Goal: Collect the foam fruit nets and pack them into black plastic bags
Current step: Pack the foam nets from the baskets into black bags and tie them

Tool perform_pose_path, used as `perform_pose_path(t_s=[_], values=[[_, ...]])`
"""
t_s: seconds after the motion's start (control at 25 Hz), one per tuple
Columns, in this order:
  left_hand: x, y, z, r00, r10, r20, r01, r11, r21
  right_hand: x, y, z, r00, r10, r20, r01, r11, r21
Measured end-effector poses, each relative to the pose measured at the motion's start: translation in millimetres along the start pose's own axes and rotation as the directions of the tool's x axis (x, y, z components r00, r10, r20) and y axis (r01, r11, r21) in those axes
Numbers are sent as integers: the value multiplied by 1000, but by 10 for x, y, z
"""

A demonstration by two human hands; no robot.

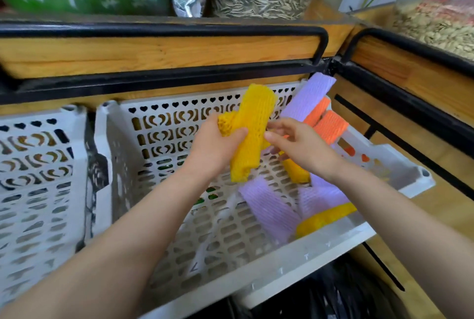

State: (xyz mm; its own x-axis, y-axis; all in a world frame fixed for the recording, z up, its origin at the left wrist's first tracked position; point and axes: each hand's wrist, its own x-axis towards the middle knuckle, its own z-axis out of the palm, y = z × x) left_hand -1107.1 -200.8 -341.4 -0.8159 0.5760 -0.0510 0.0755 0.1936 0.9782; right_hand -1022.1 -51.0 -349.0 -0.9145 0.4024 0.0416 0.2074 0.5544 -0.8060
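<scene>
Your left hand point(218, 144) is clenched around a bunch of yellow foam nets point(250, 126) and holds them above the white crate point(164, 124). Your right hand point(300, 147) is just beside the bunch on the right, with its thumb close to it. One more yellow net point(296, 171) shows under its palm, and I cannot tell if the fingers grasp it. Purple nets point(269, 206) lie on the crate floor at the right. Orange nets point(331, 126) lean in the far right corner. The black bag point(338, 293) lies below the near rim.
</scene>
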Motion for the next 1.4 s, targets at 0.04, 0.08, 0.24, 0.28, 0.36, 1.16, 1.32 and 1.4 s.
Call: perform_pose_path(t_s=[0.04, 0.08, 0.24, 0.28, 0.36, 1.16, 1.32, 1.4], values=[[23, -6, -25, 999, 41, -32, -40, 998, 38, 51, 122, 15, 998, 52, 27, -48, 992, -120], [31, -6, -46, 996, 83, -43, -79, 993, 83, 99, 248, 33, 984, 141, 111, -108, 960, -258], [-8, -17, -87, 976, 215, -25, -198, 933, 302, 187, 565, 91, 692, 577, 434, -123, 686, -717], [-12, -23, -96, 973, 230, -10, -213, 916, 340, 202, 595, 125, 673, 590, 447, -94, 667, -739], [-16, -28, -106, 970, 242, 20, -231, 895, 381, 202, 647, 207, 677, 580, 454, -35, 641, -767], [104, -34, -180, 995, -94, 40, 98, 990, -101, 19, -235, 314, 995, -96, -38, 98, 993, 58], [108, -38, -182, 1000, 14, 17, -13, 999, -51, 109, -206, 271, 993, -100, -60, 102, 994, 40], [132, -54, -195, 997, 62, -53, -63, 998, -27, 170, -32, 122, 970, -4, -244, 2, 1000, -12]])
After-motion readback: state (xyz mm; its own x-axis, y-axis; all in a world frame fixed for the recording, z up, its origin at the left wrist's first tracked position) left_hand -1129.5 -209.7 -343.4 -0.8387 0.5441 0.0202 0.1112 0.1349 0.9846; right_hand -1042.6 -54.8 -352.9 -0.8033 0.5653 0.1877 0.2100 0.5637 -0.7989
